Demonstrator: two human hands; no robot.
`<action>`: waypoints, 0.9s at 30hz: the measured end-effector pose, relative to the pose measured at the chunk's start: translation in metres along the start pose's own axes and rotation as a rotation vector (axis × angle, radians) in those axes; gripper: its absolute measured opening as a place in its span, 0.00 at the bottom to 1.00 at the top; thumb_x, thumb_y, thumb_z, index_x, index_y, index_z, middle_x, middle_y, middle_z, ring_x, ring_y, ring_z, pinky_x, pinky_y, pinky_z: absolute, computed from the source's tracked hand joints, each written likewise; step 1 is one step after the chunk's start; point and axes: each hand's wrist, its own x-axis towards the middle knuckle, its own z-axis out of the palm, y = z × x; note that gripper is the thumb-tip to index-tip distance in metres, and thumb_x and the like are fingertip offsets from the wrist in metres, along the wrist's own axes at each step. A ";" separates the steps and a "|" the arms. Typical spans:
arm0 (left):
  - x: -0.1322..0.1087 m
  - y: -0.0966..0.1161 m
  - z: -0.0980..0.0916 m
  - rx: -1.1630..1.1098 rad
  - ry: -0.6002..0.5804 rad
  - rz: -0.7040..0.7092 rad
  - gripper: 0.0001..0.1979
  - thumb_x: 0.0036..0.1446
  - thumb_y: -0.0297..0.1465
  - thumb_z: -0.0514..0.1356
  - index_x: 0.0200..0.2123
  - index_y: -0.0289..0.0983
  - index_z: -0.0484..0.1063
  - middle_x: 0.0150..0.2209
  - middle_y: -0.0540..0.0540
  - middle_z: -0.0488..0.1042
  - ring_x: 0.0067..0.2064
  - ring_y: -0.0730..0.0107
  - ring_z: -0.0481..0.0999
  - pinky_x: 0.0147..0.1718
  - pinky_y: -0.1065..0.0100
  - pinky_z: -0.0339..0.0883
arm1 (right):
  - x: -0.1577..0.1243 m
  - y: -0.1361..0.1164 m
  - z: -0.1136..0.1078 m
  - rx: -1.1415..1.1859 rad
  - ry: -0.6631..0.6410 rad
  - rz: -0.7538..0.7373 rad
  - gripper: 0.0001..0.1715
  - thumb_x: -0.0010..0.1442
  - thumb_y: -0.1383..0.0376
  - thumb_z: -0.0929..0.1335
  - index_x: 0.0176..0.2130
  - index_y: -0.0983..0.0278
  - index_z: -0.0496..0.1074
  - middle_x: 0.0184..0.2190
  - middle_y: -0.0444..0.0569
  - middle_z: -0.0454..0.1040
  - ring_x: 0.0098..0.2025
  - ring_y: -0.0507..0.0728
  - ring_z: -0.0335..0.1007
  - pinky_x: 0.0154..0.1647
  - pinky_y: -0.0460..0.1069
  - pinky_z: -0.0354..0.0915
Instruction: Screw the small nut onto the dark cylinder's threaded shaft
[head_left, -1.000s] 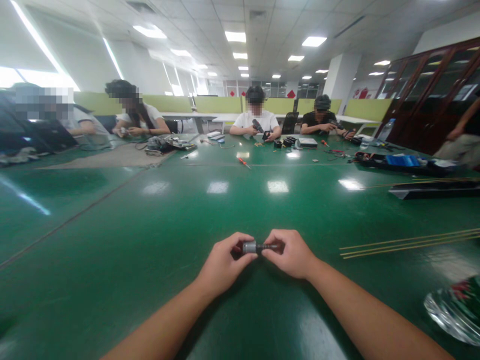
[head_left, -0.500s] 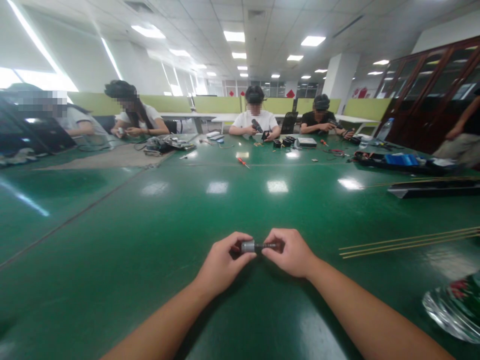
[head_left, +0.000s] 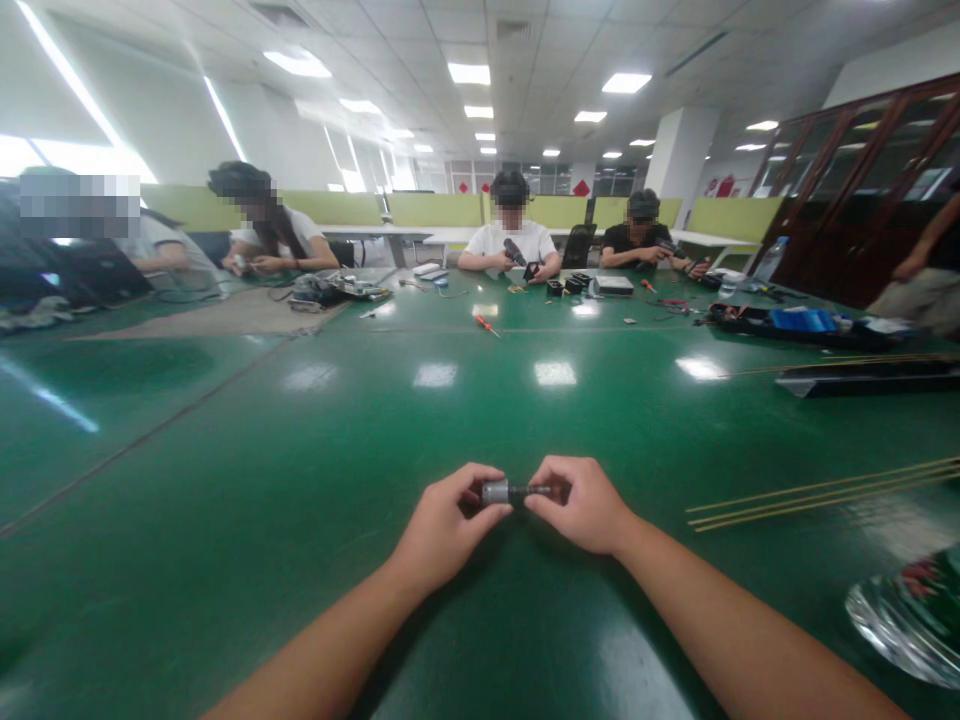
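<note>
Just above the green table (head_left: pixel 360 430), my left hand (head_left: pixel 450 520) is closed on a grey metal cylinder (head_left: pixel 495 491), with thumb and fingers at its near and far sides. A thin dark shaft (head_left: pixel 531 490) runs from the cylinder toward the right. My right hand (head_left: pixel 585 505) pinches the right end of that shaft between thumb and fingers. The fingertips partly cover the shaft's far end. The two hands are a small gap apart, and the part lies level between them.
Thin yellow rods (head_left: pixel 825 492) lie at the right, with a clear bottle (head_left: pixel 915 620) nearer me. Behind them are a black tray (head_left: pixel 870 378) and a tool case (head_left: pixel 802 322). A red screwdriver (head_left: pixel 485 325) lies farther off. Several people sit across the table.
The near ends of the yellow rods have shifted slightly right and down. My two hands and the part between them look almost the same.
</note>
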 end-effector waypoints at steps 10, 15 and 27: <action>0.001 -0.001 0.000 -0.026 0.011 -0.023 0.12 0.53 0.33 0.66 0.43 0.41 0.75 0.37 0.50 0.79 0.37 0.66 0.78 0.40 0.66 0.71 | 0.000 0.002 0.001 0.028 0.008 0.020 0.03 0.52 0.67 0.72 0.29 0.64 0.74 0.20 0.42 0.70 0.22 0.51 0.64 0.25 0.44 0.58; 0.001 0.001 -0.001 -0.046 0.009 -0.039 0.12 0.53 0.32 0.66 0.43 0.41 0.75 0.37 0.50 0.79 0.37 0.66 0.78 0.40 0.66 0.70 | 0.000 0.000 -0.001 0.034 0.002 0.035 0.04 0.52 0.66 0.72 0.29 0.64 0.73 0.20 0.41 0.70 0.22 0.51 0.63 0.24 0.44 0.58; 0.000 -0.002 0.000 -0.057 0.005 -0.052 0.13 0.54 0.33 0.66 0.43 0.41 0.75 0.38 0.49 0.79 0.37 0.65 0.77 0.40 0.65 0.70 | 0.001 0.001 -0.001 0.034 0.009 0.018 0.04 0.52 0.67 0.72 0.29 0.64 0.73 0.20 0.42 0.70 0.22 0.51 0.63 0.25 0.44 0.58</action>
